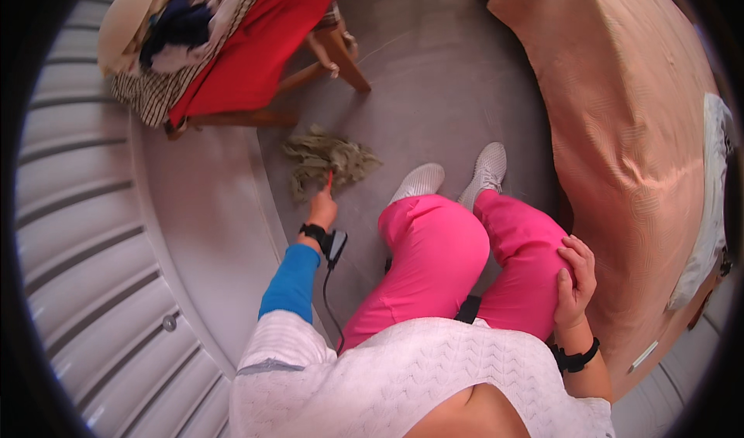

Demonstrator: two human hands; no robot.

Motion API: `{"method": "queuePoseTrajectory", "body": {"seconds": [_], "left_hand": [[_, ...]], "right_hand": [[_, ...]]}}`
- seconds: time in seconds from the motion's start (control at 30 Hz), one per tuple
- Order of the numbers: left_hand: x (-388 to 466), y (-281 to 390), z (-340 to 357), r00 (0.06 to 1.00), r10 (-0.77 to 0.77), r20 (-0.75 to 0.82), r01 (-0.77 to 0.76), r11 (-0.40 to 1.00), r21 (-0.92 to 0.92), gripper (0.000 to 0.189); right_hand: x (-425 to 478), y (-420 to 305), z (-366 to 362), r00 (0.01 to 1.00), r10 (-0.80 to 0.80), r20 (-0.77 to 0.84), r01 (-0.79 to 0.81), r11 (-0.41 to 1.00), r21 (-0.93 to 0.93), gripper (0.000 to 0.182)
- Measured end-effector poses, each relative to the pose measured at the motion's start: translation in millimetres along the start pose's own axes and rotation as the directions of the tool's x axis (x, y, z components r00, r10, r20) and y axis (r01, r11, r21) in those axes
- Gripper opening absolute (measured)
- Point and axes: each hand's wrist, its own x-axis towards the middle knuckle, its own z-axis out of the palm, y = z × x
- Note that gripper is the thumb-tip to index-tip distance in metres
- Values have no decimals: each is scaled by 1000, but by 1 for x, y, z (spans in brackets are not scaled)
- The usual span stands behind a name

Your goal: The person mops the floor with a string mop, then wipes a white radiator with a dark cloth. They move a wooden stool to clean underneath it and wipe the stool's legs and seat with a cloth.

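My left hand [323, 208] is closed around the thin red handle [330, 179] of what looks like a rag mop. The mop's grey-green cloth strands [340, 154] lie spread on the grey floor, just beyond my fingers. Part of the handle is hidden by the hand. On the other side, my right hand [575, 281] rests on the knee of my pink trousers [523, 258], fingers slightly apart and holding nothing.
Clothes, including a red cloth [250, 54], are piled on a wooden-legged chair [346, 60] at the upper left. A slatted white shutter [93, 246] lines the left. A table draped in peach cloth [604, 118] stands right. My white shoes [421, 181] are on the floor [430, 89].
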Motion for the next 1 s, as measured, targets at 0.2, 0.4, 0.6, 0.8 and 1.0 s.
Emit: {"method": "queuePoseTrajectory", "body": {"seconds": [0.2, 0.4, 0.6, 0.8, 1.0], "left_hand": [[2, 71, 13, 993, 30, 117, -45, 990, 133, 47], [4, 157, 8, 836, 456, 305, -479, 878, 2, 54], [94, 259, 75, 634, 753, 176, -773, 622, 120, 39], [151, 291, 61, 751, 654, 90, -643, 692, 328, 34], [103, 144, 14, 963, 271, -5, -264, 941, 214, 41]], "right_hand": [[-10, 10, -6, 999, 47, -16, -47, 999, -6, 30], [-20, 23, -9, 994, 97, -47, -98, 995, -1, 32], [-27, 28, -11, 988, 143, -61, -145, 989, -18, 33], [-39, 28, -13, 981, 188, -48, -187, 982, 22, 33], [-37, 28, -11, 985, 148, -94, -147, 989, 17, 35]]}}
